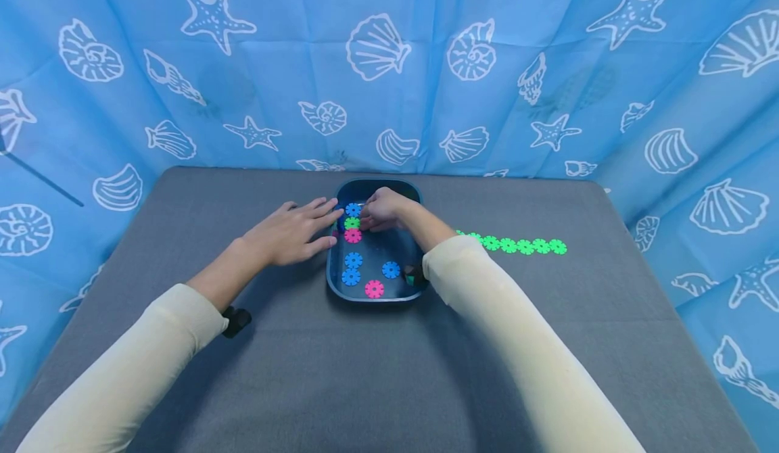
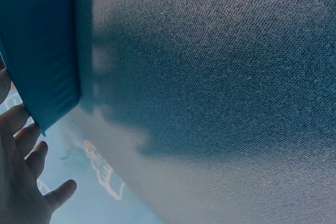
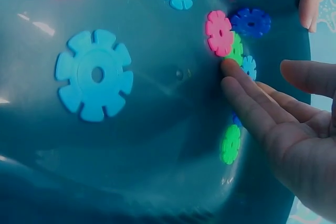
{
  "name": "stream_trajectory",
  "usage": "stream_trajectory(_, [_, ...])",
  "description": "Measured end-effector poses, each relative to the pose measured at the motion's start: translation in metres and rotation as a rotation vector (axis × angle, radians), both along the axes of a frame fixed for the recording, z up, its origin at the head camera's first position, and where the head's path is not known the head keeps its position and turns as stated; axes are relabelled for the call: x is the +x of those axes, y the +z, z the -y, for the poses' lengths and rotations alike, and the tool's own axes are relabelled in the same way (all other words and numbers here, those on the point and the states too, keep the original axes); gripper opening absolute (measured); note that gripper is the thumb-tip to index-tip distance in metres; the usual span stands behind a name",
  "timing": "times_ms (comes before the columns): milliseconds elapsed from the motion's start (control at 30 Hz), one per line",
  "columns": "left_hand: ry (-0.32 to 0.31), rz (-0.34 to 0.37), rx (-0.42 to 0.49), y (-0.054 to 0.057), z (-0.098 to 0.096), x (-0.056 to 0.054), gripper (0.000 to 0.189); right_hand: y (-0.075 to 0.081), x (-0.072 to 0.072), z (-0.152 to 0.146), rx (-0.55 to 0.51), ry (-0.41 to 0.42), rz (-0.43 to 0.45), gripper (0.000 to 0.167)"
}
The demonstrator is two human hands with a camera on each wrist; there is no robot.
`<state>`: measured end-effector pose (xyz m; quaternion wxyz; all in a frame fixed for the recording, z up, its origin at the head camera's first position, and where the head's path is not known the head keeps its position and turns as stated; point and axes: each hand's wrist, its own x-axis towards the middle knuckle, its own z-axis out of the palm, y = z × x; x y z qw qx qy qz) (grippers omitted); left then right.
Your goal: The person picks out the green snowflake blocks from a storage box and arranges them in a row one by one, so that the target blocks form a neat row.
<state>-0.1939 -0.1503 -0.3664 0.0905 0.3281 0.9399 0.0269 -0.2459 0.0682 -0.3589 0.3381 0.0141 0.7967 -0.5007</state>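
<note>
A dark blue plastic tray (image 1: 380, 250) holds notched, flower-shaped discs. My right hand (image 1: 387, 208) reaches into its far end, palm partly turned inward. In the right wrist view, its extended fingertips (image 3: 229, 67) are at a green disc (image 3: 235, 50), which a pink disc (image 3: 219, 33) partly covers; the thumb stands apart. No disc shows in its grasp. My left hand (image 1: 297, 232) has its fingers spread at the tray's left rim, close to a blue disc (image 1: 353, 209). The left wrist view shows those fingers (image 2: 29, 136) beside the tray's outer wall.
More blue discs (image 1: 350, 276) and a pink disc (image 1: 374, 289) lie at the tray's near end. Right of the tray, a row of green discs (image 1: 525, 247) runs across the grey tablecloth (image 1: 341, 372), partly behind the right forearm. A blue shell-patterned curtain (image 1: 395, 108) surrounds the table.
</note>
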Motion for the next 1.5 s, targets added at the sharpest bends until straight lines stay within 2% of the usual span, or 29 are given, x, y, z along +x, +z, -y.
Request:
stream_trajectory(267, [-0.002,0.003,0.002,0.000,0.000,0.001,0.067,-0.007,0.000,0.004,-0.042,0.012,0.006,0.039])
stream_trajectory(567, [-0.014,0.008,0.000,0.000,0.000,-0.001,0.067,-0.011,-0.001,0.008,-0.100,-0.010,0.055,0.038])
stream_trajectory(967, [-0.018,0.004,0.001,0.001,0.000,-0.002,0.066,-0.020,-0.003,0.015,-0.077,0.017,0.039,0.042])
stream_trajectory(1200, [-0.027,-0.003,-0.002,0.001,0.000,-0.001,0.066,-0.022,-0.004,0.020,-0.075,-0.008,0.050,0.044])
stream_trajectory(1500, [-0.024,0.004,-0.005,0.001,0.001,-0.001,0.067,-0.016,-0.003,0.022,-0.037,-0.003,0.028,0.033])
